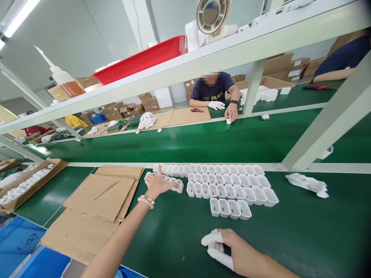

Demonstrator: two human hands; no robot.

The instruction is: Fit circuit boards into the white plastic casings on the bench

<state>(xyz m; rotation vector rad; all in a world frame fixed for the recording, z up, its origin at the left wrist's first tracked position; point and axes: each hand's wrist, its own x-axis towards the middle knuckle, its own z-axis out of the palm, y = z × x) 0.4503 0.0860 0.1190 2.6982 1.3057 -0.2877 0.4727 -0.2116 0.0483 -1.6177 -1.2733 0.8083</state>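
Several small white plastic shells [228, 185] stand in rows on the green table [290, 231], open side up. My left hand [158, 183] reaches out and lies flat, fingers spread, on a short row of these shells [175, 184] at the left end of the group. A beaded bracelet [146, 200] is on that wrist. My right hand [223, 247] rests on the table in front of the rows, white finger cots on its fingertips. Its fingers are curled together; whether anything is inside I cannot make out.
Flat cardboard sheets [101, 197] with thin tweezers [104, 190] lie to the left. A cardboard tray of white parts [26, 183] stands further left. A crumpled white glove [308, 183] lies at right. A shelf beam [203, 61] crosses overhead. Across the belt a person [214, 92] works.
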